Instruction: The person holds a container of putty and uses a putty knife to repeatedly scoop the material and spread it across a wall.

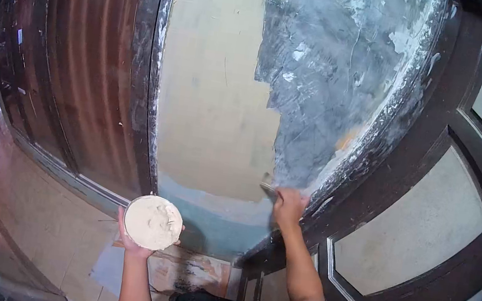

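Note:
A round tub of cream-coloured putty [152, 222] rests in my left hand [133, 247], whose fingers wrap round its side and underside. The putty surface is lumpy towards the right. My right hand [289, 208] is closed round the handle of a putty knife [268, 187], its blade at the wall near the lower end of a smooth beige coat [215, 116]. To the right of that coat lies bare, patchy grey wall [326, 70] with white smears. Most of the knife's handle is hidden by my fingers.
A dark wooden door with pale panels [422, 219] stands close on the right. Brown corrugated panels [91, 55] in a dark frame flank the wall on the left. Below are a bluish-green wall base [217, 233], a tiled floor [53, 216] and a white sheet [108, 270].

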{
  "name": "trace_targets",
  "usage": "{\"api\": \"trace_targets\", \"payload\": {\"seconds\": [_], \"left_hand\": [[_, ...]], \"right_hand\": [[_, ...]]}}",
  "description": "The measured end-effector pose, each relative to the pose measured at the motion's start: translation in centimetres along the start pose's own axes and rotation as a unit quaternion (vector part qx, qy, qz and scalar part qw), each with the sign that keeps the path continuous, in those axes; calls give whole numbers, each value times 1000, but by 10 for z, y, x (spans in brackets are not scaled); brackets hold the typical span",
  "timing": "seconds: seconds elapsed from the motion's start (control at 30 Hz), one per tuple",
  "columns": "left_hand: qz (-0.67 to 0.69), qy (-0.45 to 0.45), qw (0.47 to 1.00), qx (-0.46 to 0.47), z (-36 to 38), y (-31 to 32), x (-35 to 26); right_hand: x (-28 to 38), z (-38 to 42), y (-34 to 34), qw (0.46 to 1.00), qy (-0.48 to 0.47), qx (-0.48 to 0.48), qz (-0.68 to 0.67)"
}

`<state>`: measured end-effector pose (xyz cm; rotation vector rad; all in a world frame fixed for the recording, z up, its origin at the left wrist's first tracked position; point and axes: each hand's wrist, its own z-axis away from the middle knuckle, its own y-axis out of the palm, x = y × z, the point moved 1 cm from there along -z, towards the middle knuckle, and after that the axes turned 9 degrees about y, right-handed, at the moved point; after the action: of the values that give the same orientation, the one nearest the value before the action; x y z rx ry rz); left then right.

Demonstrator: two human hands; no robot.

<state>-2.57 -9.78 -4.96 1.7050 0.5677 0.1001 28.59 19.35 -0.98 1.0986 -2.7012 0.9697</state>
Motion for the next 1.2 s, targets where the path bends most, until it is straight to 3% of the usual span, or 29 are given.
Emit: {"api": "trace_targets", "payload": {"seconds": [0.03,0.1,0.13,0.17,0.2,0.33,0.43,0.5,0.57,0.6,0.67,0.7,0.77,0.8,0.87,0.9,0.97,1.1,1.13,1.2], "left_hand": [[10,-2,1000,-5,-1,2,1],[21,-5,1000,-8,0,12,4],[54,2,997,-56,-1,20,5],[87,10,991,-104,-3,24,5],[28,-10,999,-27,-7,14,4],[20,-23,1000,2,-13,19,6],[48,-48,998,-4,-16,39,14],[27,-68,997,25,-24,44,22],[47,-90,994,25,-28,66,31],[47,-93,994,25,-30,71,36],[59,-126,989,41,-36,78,44],[12,-133,987,93,-37,88,45],[-7,-133,986,100,-39,100,48],[-7,-135,986,102,-40,99,50],[55,-111,992,-2,-43,95,53],[55,-112,992,-1,-42,96,53],[34,-127,985,108,-41,99,52],[-27,-88,996,20,-44,90,56],[-17,-106,992,68,-42,93,56],[-18,-104,993,58,-42,92,57]], "right_hand": [[-6,13,8,1000,0,-2,1],[-8,28,16,981,31,180,70],[-6,25,17,978,34,190,77],[-7,14,19,979,32,187,76],[-3,-6,13,988,26,135,64],[36,-65,-41,999,48,-2,4],[57,-67,-74,995,15,63,-82],[73,-63,-87,980,-89,120,-135],[102,-62,-103,959,-202,157,-122],[114,-61,-111,960,-199,156,-121],[138,-58,-123,926,-327,153,-112],[144,-57,-127,927,-325,151,-109],[154,-54,-133,907,-393,142,-55],[155,-51,-132,904,-403,135,-45],[157,-50,-134,902,-410,127,-47],[157,-49,-135,899,-417,120,-50],[156,-48,-135,899,-420,114,-52],[159,-46,-136,902,-410,111,-80],[159,-45,-136,903,-406,116,-85],[158,-44,-136,903,-401,120,-93]]}}
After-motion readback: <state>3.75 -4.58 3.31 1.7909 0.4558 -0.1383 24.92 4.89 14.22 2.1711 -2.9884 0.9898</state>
